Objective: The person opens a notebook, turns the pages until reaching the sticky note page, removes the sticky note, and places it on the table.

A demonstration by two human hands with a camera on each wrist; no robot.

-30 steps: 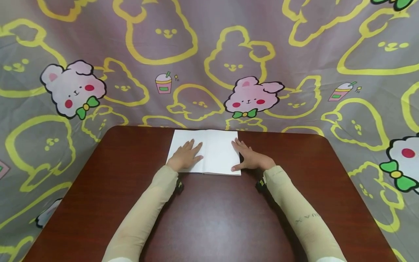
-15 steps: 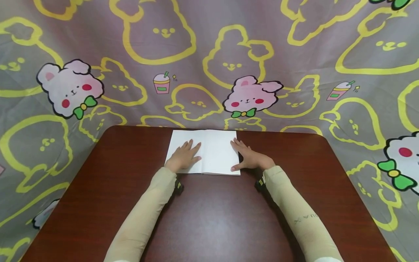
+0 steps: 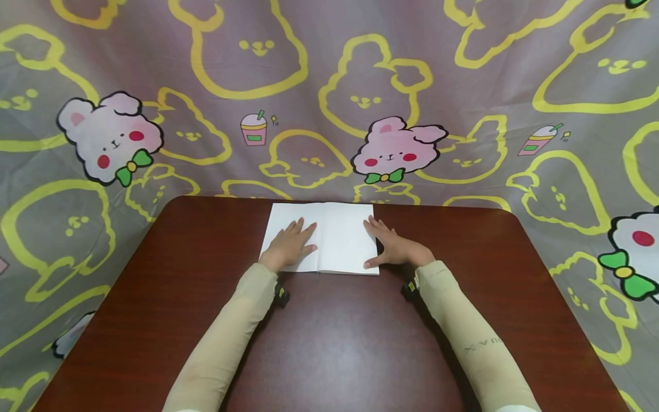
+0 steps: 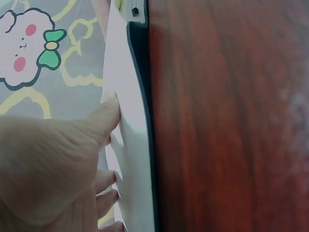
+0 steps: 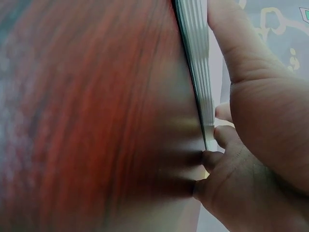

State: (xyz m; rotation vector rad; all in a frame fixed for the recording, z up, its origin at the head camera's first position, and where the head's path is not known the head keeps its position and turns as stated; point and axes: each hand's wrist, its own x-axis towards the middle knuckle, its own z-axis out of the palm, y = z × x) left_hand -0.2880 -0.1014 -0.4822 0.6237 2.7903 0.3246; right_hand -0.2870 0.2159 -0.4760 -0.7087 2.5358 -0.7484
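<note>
An open notebook [image 3: 342, 240] with blank white pages lies flat near the table's far edge, its crease running down the middle. On its left page my left hand [image 3: 288, 247] rests with fingers spread, and the left wrist view shows the thumb [image 4: 107, 116] and fingertips on the paper. My right hand [image 3: 399, 249] spans the right edge, fingers and thumb stretched apart, touching the page near its margin. In the right wrist view the thick page block [image 5: 198, 63] shows edge-on beside the thumb, with a dark cover beneath.
The notebook lies on a dark reddish-brown table [image 3: 329, 343] with rounded far corners. Behind it hangs a grey curtain [image 3: 309, 68] printed with yellow outlines and rabbit faces. A small black device [image 3: 281, 294] sits under the left wrist, another [image 3: 410, 290] under the right.
Both hands stay spread on the notebook's pages in nearly the same place. Only the head view shifts slightly.
</note>
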